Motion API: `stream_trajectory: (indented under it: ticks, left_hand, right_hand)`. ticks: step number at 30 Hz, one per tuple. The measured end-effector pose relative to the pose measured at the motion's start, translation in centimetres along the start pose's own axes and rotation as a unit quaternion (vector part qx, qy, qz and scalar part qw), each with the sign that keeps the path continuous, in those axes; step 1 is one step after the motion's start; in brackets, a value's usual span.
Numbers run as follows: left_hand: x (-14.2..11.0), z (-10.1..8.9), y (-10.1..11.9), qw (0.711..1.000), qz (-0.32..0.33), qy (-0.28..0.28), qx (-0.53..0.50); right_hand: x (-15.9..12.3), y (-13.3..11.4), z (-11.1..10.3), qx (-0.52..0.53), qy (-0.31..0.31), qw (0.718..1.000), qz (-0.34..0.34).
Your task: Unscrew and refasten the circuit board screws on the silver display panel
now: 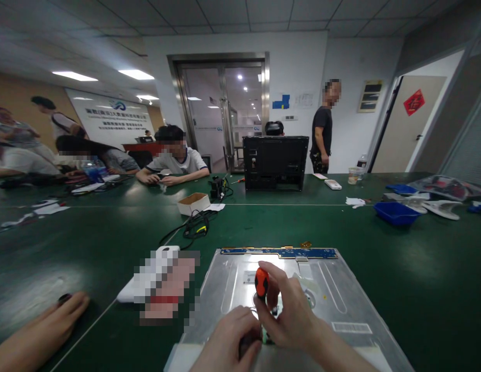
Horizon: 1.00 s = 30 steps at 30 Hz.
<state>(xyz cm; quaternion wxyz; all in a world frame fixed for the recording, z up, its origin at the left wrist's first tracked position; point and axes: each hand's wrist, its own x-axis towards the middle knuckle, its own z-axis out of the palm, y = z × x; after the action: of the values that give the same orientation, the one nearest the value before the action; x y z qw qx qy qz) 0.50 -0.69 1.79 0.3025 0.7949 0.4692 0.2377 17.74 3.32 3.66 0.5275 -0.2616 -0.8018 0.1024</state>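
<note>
Over metal panel (pixel 333 302) — right fingers (pixel 278 277) pinching screwdriver (pixel 261 282), tip hidden; left fingers (pixel 240 318) — hold unclear.

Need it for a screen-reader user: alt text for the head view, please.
The right hand grips an orange-and-black tool handle upright over a flat silver metal panel, with the left hand close beside it. The panel lies on a green table, a blue circuit strip along its far edge; another person's hand is at lower left.

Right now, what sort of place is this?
Likely an office used for electronics work: lettered wall sign, glass double doors, metal panel with blue circuit board on a green table.
</note>
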Motion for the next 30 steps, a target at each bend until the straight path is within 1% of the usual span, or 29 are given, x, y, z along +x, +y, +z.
stream_trajectory:
  ticks: [8, 17, 22, 30]
  left_hand:
    - [0.03, 0.12, 0.06, 1.0, 0.024, 0.015, -0.014]
    - [-0.19, 0.07, 0.21, 0.999, 0.03, 0.015, -0.016]
    - [-0.23, 0.19, 0.28, 0.999, 0.012, 0.032, -0.003]
    - [0.01, 0.2, 0.18, 1.0, 0.001, 0.021, 0.003]
  right_hand:
    - [-0.1, 0.26, -0.09, -0.004, -0.006, 1.0, -0.004]
    - [-0.03, 0.32, -0.18, -0.01, -0.008, 1.0, -0.002]
    - [0.09, 0.31, -0.15, -0.005, -0.007, 1.0, -0.004]
    - [0.23, -0.1, -0.27, -0.023, 0.004, 1.0, -0.018]
